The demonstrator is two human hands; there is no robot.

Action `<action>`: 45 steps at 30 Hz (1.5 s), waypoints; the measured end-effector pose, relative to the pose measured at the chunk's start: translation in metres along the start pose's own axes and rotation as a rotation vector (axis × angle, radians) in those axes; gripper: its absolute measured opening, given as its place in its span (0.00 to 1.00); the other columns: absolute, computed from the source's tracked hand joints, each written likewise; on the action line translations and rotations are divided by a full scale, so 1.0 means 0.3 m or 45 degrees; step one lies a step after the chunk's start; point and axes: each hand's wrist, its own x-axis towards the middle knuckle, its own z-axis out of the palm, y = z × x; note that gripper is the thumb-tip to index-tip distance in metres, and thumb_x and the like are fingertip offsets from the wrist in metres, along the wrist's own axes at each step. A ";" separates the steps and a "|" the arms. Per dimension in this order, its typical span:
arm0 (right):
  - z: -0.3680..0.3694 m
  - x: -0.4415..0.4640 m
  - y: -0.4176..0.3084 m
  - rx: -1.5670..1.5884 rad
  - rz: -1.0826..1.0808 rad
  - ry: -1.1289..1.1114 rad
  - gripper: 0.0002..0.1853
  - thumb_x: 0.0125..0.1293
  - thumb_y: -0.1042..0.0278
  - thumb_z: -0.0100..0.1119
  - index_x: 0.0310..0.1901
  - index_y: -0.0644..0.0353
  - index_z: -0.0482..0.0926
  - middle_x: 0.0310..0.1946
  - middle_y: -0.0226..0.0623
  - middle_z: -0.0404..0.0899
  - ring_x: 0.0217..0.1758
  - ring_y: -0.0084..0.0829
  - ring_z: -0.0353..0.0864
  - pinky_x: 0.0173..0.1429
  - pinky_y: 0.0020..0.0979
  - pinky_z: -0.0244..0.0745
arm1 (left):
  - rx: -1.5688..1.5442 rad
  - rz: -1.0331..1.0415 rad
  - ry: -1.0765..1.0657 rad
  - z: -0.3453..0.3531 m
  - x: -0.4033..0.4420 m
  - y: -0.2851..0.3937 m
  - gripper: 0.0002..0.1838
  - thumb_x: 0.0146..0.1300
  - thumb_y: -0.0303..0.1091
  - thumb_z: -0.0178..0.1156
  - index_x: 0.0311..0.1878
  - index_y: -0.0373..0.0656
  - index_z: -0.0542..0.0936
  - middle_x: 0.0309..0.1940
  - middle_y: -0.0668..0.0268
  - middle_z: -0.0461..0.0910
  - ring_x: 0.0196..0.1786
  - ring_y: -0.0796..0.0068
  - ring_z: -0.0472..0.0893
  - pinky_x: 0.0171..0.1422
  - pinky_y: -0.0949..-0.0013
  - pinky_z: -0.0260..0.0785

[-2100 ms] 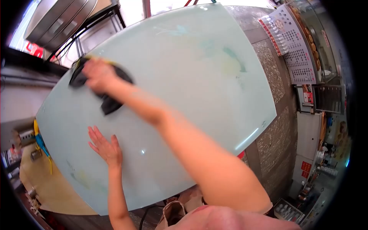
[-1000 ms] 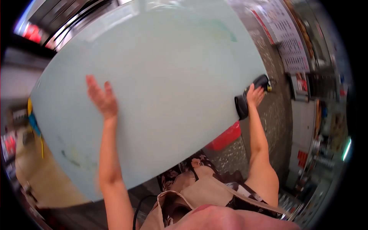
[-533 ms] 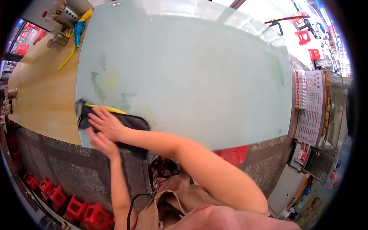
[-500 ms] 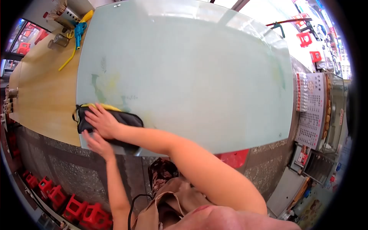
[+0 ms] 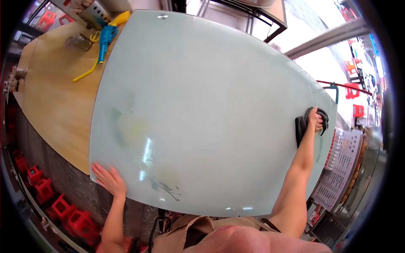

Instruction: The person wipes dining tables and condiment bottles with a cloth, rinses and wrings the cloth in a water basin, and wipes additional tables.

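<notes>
A frosted glass tabletop [image 5: 202, 105] fills the middle of the view, with a faded green and yellow leaf pattern [image 5: 130, 126] towards its left side. My right hand [image 5: 315, 121] is at the far right end of the glass, fingers curled over a bunched black cloth [image 5: 300, 128] that lies against the surface. A trace of yellow shows under those fingers. Near the front left corner, my left hand [image 5: 109, 179] lies flat on the glass with its fingers stretched out and nothing in it.
A wooden table [image 5: 59, 88] adjoins on the left, bearing a blue toy gun [image 5: 106, 37] with yellow parts and a metal tin [image 5: 80, 41]. Red stools [image 5: 82, 223] line the lower left. A printed calendar-like sheet [image 5: 337, 168] stands beyond the right edge.
My right hand has carried the black cloth from the left front of the glass to its right end. My left hand, formerly beside the cloth, now rests flat near the left corner.
</notes>
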 end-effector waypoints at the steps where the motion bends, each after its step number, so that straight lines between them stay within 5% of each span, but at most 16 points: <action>1: -0.071 -0.036 -0.112 0.004 -0.170 -0.215 0.46 0.61 0.27 0.34 0.61 0.67 0.67 0.63 0.53 0.64 0.67 0.52 0.61 0.70 0.47 0.52 | 0.011 0.042 0.002 0.002 0.000 -0.007 0.36 0.69 0.50 0.39 0.73 0.38 0.45 0.74 0.52 0.41 0.76 0.54 0.41 0.74 0.43 0.31; 2: -0.170 -0.107 -0.252 0.001 -0.341 -0.429 0.47 0.61 0.27 0.34 0.62 0.69 0.65 0.64 0.55 0.62 0.69 0.51 0.59 0.71 0.46 0.51 | 0.023 0.084 0.004 0.001 0.002 -0.011 0.37 0.69 0.51 0.39 0.73 0.37 0.46 0.74 0.52 0.41 0.76 0.53 0.41 0.74 0.43 0.31; 6: -0.537 -0.724 -0.834 0.392 -1.322 -0.058 0.40 0.67 0.39 0.37 0.63 0.75 0.62 0.65 0.62 0.59 0.71 0.52 0.55 0.75 0.44 0.43 | -0.011 0.071 -0.004 -0.029 0.006 0.020 0.38 0.67 0.52 0.39 0.73 0.35 0.46 0.74 0.50 0.41 0.76 0.51 0.42 0.74 0.42 0.31; 12: -0.993 -1.482 -1.323 0.947 -1.517 -0.347 0.43 0.62 0.42 0.42 0.66 0.76 0.55 0.70 0.58 0.50 0.75 0.52 0.44 0.76 0.45 0.35 | -0.040 0.060 -0.026 -0.069 0.020 0.048 0.40 0.66 0.52 0.40 0.72 0.33 0.46 0.73 0.46 0.41 0.76 0.49 0.42 0.74 0.42 0.31; 14: -1.040 -1.701 -1.439 1.105 -1.597 -0.161 0.41 0.63 0.40 0.38 0.66 0.72 0.57 0.69 0.56 0.53 0.74 0.51 0.48 0.76 0.44 0.39 | -0.056 0.043 -0.061 -0.069 0.018 0.047 0.41 0.66 0.53 0.40 0.72 0.31 0.46 0.73 0.46 0.41 0.76 0.48 0.42 0.74 0.42 0.31; 16: -1.127 -1.800 -1.458 1.251 -1.858 -0.370 0.38 0.64 0.45 0.37 0.69 0.65 0.55 0.72 0.48 0.49 0.76 0.47 0.43 0.77 0.43 0.33 | -0.033 0.046 -0.059 -0.056 0.015 0.032 0.41 0.65 0.52 0.41 0.71 0.31 0.46 0.73 0.45 0.41 0.76 0.48 0.42 0.74 0.42 0.31; 20: -1.199 -1.878 -1.296 1.168 -2.192 -0.429 0.34 0.66 0.45 0.35 0.69 0.57 0.58 0.72 0.41 0.51 0.76 0.45 0.44 0.77 0.42 0.36 | -0.029 0.071 -0.012 -0.051 0.011 0.026 0.40 0.65 0.51 0.43 0.72 0.32 0.46 0.73 0.48 0.42 0.76 0.49 0.43 0.74 0.42 0.31; 28: -1.253 -2.072 -0.712 1.173 -2.139 -0.358 0.35 0.66 0.45 0.37 0.69 0.61 0.56 0.71 0.45 0.52 0.75 0.48 0.45 0.76 0.46 0.37 | -0.060 0.057 0.022 -0.045 -0.003 0.018 0.41 0.65 0.53 0.46 0.70 0.30 0.50 0.72 0.45 0.45 0.75 0.48 0.44 0.73 0.41 0.36; 31: -1.270 -2.152 -0.555 1.213 -1.784 -0.337 0.36 0.65 0.46 0.43 0.67 0.66 0.59 0.70 0.50 0.54 0.74 0.52 0.48 0.74 0.51 0.39 | -0.297 0.102 0.153 -0.027 -0.008 -0.014 0.41 0.65 0.53 0.47 0.70 0.30 0.51 0.72 0.45 0.46 0.75 0.49 0.46 0.74 0.43 0.35; 34: -1.288 -2.218 -0.407 1.216 -1.780 -0.207 0.35 0.63 0.48 0.46 0.65 0.67 0.61 0.68 0.51 0.56 0.72 0.54 0.51 0.73 0.52 0.42 | -0.441 0.186 0.129 -0.023 -0.005 -0.047 0.39 0.67 0.53 0.45 0.70 0.31 0.51 0.72 0.45 0.47 0.74 0.49 0.48 0.75 0.46 0.34; 37: -1.375 -2.311 -0.159 1.387 -2.100 -0.334 0.34 0.58 0.52 0.53 0.63 0.65 0.66 0.67 0.49 0.60 0.70 0.53 0.54 0.72 0.54 0.46 | -1.256 0.184 0.188 -0.008 -0.008 -0.076 0.36 0.70 0.55 0.39 0.70 0.34 0.52 0.70 0.46 0.53 0.74 0.51 0.51 0.75 0.51 0.35; 40: -1.407 -2.410 0.062 1.403 -2.374 -0.461 0.33 0.58 0.48 0.53 0.64 0.54 0.65 0.69 0.41 0.58 0.72 0.49 0.54 0.71 0.53 0.49 | -1.472 0.124 0.426 -0.102 -0.060 -0.095 0.36 0.71 0.53 0.37 0.70 0.34 0.52 0.70 0.47 0.54 0.73 0.52 0.53 0.74 0.52 0.37; 42: -1.407 -2.427 0.180 1.472 -2.729 -0.370 0.26 0.63 0.56 0.44 0.63 0.51 0.66 0.69 0.37 0.58 0.72 0.47 0.53 0.73 0.51 0.46 | -1.203 0.240 0.496 -0.123 -0.125 -0.099 0.35 0.68 0.51 0.40 0.70 0.33 0.53 0.71 0.47 0.53 0.73 0.49 0.53 0.73 0.50 0.37; 45: -1.345 -2.253 0.308 1.420 -2.717 -0.510 0.27 0.63 0.56 0.45 0.64 0.51 0.65 0.69 0.37 0.58 0.72 0.45 0.54 0.73 0.50 0.46 | -1.011 0.450 0.324 -0.111 -0.209 -0.091 0.32 0.68 0.44 0.42 0.68 0.31 0.55 0.70 0.48 0.53 0.72 0.49 0.53 0.73 0.50 0.37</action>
